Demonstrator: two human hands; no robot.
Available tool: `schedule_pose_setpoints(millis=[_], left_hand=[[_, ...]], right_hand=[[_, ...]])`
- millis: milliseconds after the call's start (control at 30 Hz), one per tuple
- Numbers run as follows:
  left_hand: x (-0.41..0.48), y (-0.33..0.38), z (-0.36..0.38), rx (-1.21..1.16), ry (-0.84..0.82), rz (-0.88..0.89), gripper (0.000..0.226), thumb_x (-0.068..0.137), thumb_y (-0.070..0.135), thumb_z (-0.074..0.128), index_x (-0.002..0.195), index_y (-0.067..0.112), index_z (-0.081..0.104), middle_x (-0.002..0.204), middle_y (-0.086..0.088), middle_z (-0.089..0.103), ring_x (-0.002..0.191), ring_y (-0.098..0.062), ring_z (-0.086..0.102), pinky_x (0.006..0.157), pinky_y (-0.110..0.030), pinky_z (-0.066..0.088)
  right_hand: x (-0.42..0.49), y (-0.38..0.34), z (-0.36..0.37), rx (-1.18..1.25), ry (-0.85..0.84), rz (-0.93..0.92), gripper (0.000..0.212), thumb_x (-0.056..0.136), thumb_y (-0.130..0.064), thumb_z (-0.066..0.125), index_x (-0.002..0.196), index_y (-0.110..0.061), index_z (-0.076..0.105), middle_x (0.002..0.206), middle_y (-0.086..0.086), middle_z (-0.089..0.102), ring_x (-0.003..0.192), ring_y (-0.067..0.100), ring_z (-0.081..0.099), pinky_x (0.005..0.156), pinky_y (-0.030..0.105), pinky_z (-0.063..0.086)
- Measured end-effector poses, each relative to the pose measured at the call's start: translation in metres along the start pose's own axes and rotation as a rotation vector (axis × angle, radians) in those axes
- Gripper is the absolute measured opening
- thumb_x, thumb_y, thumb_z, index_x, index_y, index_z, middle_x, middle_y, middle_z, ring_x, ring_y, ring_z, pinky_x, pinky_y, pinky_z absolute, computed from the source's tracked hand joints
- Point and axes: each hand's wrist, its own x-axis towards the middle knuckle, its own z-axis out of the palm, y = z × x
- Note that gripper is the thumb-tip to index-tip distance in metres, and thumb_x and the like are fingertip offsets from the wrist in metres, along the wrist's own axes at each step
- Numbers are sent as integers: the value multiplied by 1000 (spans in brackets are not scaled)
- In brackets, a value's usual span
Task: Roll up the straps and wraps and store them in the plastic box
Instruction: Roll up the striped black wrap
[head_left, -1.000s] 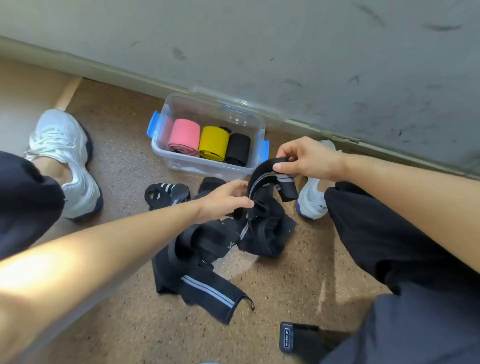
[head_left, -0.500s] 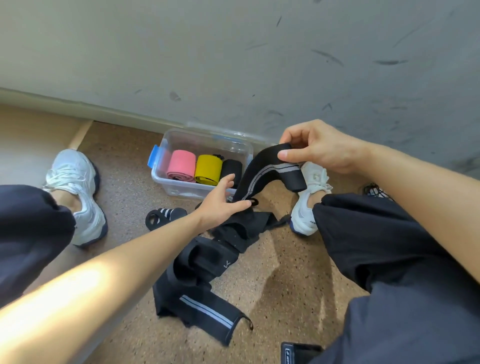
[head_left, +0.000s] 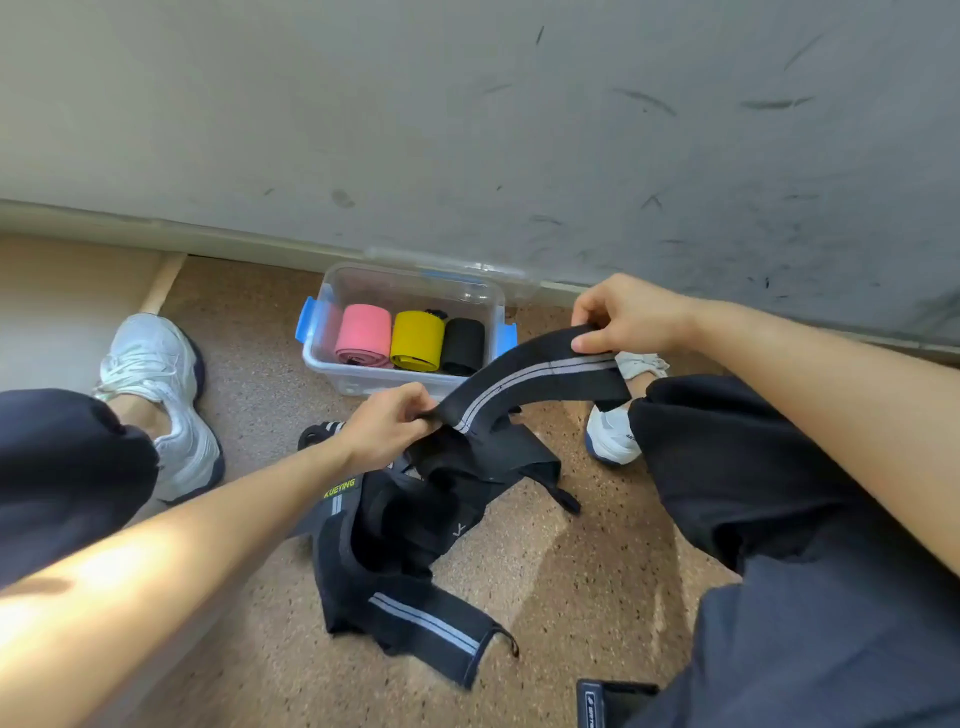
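Black striped wrap (head_left: 524, 382) stretched taut, left hand (head_left: 382, 428) pinching one end, right hand (head_left: 626, 317) gripping the other, plastic box (head_left: 374, 382) against the wall beyond

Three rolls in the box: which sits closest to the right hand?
The black roll, at the end of the plastic box toward the right hand; the yellow roll is in the middle, the pink roll farthest.

The wrap (head_left: 535, 376) is showing twin grey stripes on black; the rolls (head_left: 417, 340) are looking pink, yellow and, seemingly, black; the clips (head_left: 306, 318) on the clear box (head_left: 363, 387) are showing blue.
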Motion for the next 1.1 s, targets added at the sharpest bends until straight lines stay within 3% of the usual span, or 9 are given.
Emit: schedule_pose_setpoints(millis=[100,267,433,567,700,800,900,1033,1100], left_hand=[[-9,10,-22,23,-10,0,13,85,36,71,85,26,63,92,3,74,93,-26,70,88,-52,55],[-21,28,-31,215,-188,47,28,89,46,65,90,18,66,85,2,72,78,-18,64,72,-39,52],[-27,36,-25,163,-218,112,41,95,34,70,69,11,49,67,-2,46,62,-13,39,60,-34,33],[-33,33,-21,14,-216,168,41,95,30,71,67,18,44,66,4,36,63,-11,33,61,-34,28],[-30,32,-18,-37,-212,173,32,92,44,70,85,13,68,78,-13,63,71,-30,54,66,-44,45],[-31,22,-15,-100,-173,123,16,90,32,78,102,25,70,97,6,73,91,-19,68,88,-49,56],[-34,12,-9,26,-119,112,41,78,50,84,111,37,64,109,20,69,99,-4,65,91,-38,56],[-33,18,4,64,71,91,30,77,48,86,101,33,75,94,17,74,87,-2,69,81,-33,59],[-31,22,11,21,74,91,14,81,36,85,91,30,77,84,14,76,81,-3,71,79,-35,60]], right_hand=[[13,-3,36,-104,-171,18,10,89,-23,76,90,-27,67,97,-6,70,95,17,66,85,33,54],[15,-52,85,192,-236,-138,67,86,-37,79,146,-25,50,142,-8,54,130,10,48,110,29,36],[20,-65,115,116,-111,-219,34,87,-36,79,115,-21,68,105,-7,71,104,12,64,102,45,48],[21,-62,116,42,-98,-268,51,89,-39,76,135,-32,56,114,-3,62,110,17,54,99,42,44],[26,-59,118,-91,-88,-317,32,88,-42,75,113,-25,65,123,-1,55,114,18,44,96,40,40],[26,-59,112,58,-124,-276,19,90,-27,76,95,-12,64,98,4,64,89,15,56,81,35,48],[22,-55,100,209,-187,-198,13,92,-16,74,89,-9,63,83,2,65,75,13,61,73,34,53],[21,-43,91,302,-209,-133,8,94,-13,71,91,-10,64,91,11,73,80,16,68,78,38,59],[19,-38,83,289,-220,-112,9,95,-13,69,91,-8,63,87,11,72,73,10,67,65,27,58]])
